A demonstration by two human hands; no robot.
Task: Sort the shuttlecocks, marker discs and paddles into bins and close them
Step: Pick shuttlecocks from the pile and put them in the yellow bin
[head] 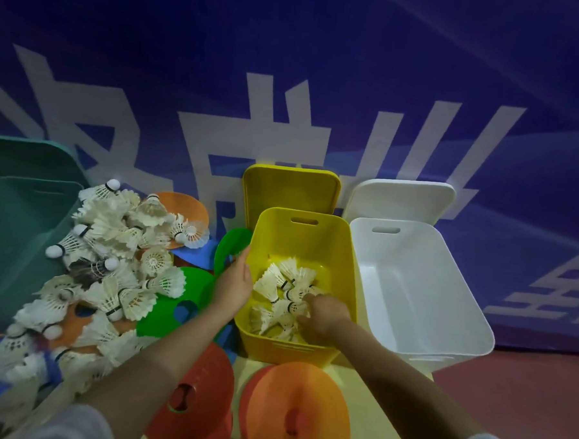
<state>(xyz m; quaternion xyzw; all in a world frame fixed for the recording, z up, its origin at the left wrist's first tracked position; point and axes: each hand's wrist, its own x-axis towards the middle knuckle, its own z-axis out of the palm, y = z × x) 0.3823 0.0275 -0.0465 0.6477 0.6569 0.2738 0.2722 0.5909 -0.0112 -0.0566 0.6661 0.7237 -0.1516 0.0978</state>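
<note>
A yellow bin (343, 255) stands in the middle with several white shuttlecocks (284, 283) lying in it. My right hand (325, 317) reaches down into the bin among them, fingers loosely curled over the feathers; whether it holds one I cannot tell. My left hand (234, 280) hovers at the bin's left rim with straight fingers and holds nothing. A big pile of shuttlecocks (111, 260) covers the floor at left, mixed with green (165, 317), orange (188, 204) and blue marker discs. An empty white bin (445, 294) stands to the right.
A teal bin (15, 238) lies at the far left. The yellow lid (289, 189) and the white lid (400, 198) lean against the blue banner wall behind their bins. A red disc (198, 392) and an orange disc (298, 411) lie near me.
</note>
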